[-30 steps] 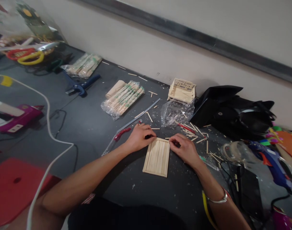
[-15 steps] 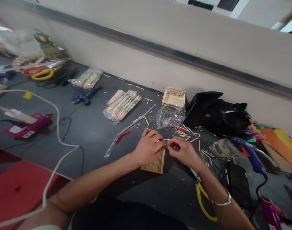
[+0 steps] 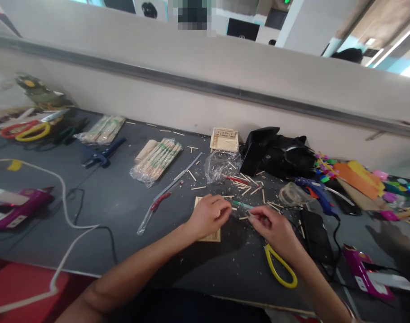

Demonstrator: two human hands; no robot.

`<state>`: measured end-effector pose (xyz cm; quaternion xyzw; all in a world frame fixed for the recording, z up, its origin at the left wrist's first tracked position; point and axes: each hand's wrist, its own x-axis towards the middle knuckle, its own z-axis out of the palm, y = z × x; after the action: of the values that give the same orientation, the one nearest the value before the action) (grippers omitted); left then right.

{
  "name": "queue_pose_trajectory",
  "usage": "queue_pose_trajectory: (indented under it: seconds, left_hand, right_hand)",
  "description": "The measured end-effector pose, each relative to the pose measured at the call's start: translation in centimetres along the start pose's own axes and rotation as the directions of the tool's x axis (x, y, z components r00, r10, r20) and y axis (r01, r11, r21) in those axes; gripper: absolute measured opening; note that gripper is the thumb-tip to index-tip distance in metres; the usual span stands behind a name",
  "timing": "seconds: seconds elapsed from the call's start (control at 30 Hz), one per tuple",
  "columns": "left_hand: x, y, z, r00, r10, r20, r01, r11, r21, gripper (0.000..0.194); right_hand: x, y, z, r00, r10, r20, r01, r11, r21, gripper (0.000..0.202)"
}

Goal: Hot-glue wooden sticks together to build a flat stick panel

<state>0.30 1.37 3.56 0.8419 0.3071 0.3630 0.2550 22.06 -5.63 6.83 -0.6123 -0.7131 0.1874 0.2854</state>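
My left hand (image 3: 209, 216) is over a small slatted wooden panel (image 3: 213, 236), its fingers curled together; what they pinch, if anything, is too small to tell. To its right, my right hand (image 3: 271, 225) has thumb and forefinger pinched on something small I cannot make out. A gap separates the two hands. Behind and between them lie a pale green strip (image 3: 241, 204) and short sticks. Loose wooden sticks (image 3: 239, 181) are scattered beyond the hands. Yellow-handled scissors (image 3: 281, 269) lie below my right hand, their blades partly hidden.
A small wooden model (image 3: 224, 140) stands near the wall beside a black bag (image 3: 282, 152). Bagged sticks (image 3: 156, 161) lie left of centre. On the right are a blue glue gun (image 3: 317, 195), a black phone-like slab (image 3: 315, 235) and a purple power strip (image 3: 364, 273).
My hands have moved apart, and my right hand is now farther from the panel. The camera view has tilted up and turned right, showing more of the room beyond the wall.
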Motion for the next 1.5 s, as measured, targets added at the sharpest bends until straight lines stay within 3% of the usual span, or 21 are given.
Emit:
queue_pose_trajectory:
  seconds: [0.1,0.23,0.37,0.5,0.57,0.63,0.73,0.77,0.83,0.9,0.97,1.03,1.27,1.5]
  left_hand:
    - [0.3,0.2,-0.4,0.965,-0.262,-0.030,0.232,0.898,-0.373,0.019]
    - [0.8,0.9,-0.5,0.851,-0.517,0.094,0.392,0.505,-0.769,0.028]
    - [1.2,1.9,-0.3,0.810,-0.551,0.202,0.385,0.239,-0.892,0.036]
    - [1.5,2.7,-0.7,0.792,-0.557,0.251,0.382,0.131,-0.915,0.036]
    - [1.5,3.0,-0.9,0.785,-0.564,0.256,0.381,0.114,-0.917,0.035]
    - [1.5,3.3,-1.0,0.781,-0.570,0.257,0.382,0.110,-0.917,0.035]
    - [1.7,4.0,-0.8,0.777,-0.572,0.261,0.392,0.117,-0.912,0.035]
    - [1.7,4.3,-0.8,0.777,-0.572,0.264,0.397,0.120,-0.910,0.036]
    - [1.9,4.9,-0.6,0.776,-0.573,0.263,0.403,0.129,-0.906,0.037]
    - [1.9,5.6,-0.5,0.778,-0.573,0.258,0.407,0.146,-0.902,0.039]
    - [1.8,6.0,-0.4,0.780,-0.574,0.249,0.411,0.170,-0.896,0.040]
    - [1.5,6.3,-0.5,0.782,-0.576,0.237,0.411,0.190,-0.892,0.041]
    - [0.9,6.7,-0.4,0.791,-0.583,0.188,0.411,0.277,-0.868,0.025]
    - [0.4,6.7,0.3,0.814,-0.556,0.167,0.402,0.331,-0.854,0.019]
  right_hand:
    - [-5.3,3.5,-0.3,0.986,0.006,-0.166,-0.058,0.947,-0.316,0.020]
    - [-10.8,7.6,0.5,0.985,-0.058,-0.165,-0.025,0.886,-0.463,0.031]
    - [-11.9,9.5,0.9,0.995,-0.042,-0.092,0.009,0.943,-0.331,0.047]
    - [-11.4,9.5,0.6,0.986,0.145,-0.078,-0.151,0.985,-0.079,0.055]
    - [-11.4,8.6,0.6,0.956,0.294,-0.016,-0.291,0.951,0.105,0.045]
    - [-11.4,7.1,0.8,0.912,0.408,0.047,-0.401,0.859,0.318,0.040]
    - [-11.0,4.2,1.4,0.866,0.500,0.036,-0.425,0.695,0.579,0.051]
    - [-10.5,3.3,1.5,0.875,0.484,0.019,-0.391,0.683,0.618,0.050]
    - [-9.0,1.9,1.6,0.923,0.384,-0.033,-0.302,0.773,0.559,0.044]
    - [-7.2,0.9,1.5,0.980,0.176,-0.095,-0.122,0.904,0.410,0.034]
    - [-5.5,0.2,1.3,0.983,-0.023,-0.184,0.069,0.966,0.250,0.030]
    - [-4.2,-0.3,1.2,0.974,-0.129,-0.186,0.157,0.977,0.144,0.030]
    - [-2.8,-0.9,1.2,0.941,-0.313,-0.128,0.308,0.950,-0.061,0.028]
    - [-3.0,-0.3,1.4,0.933,-0.340,-0.116,0.321,0.934,-0.154,0.039]
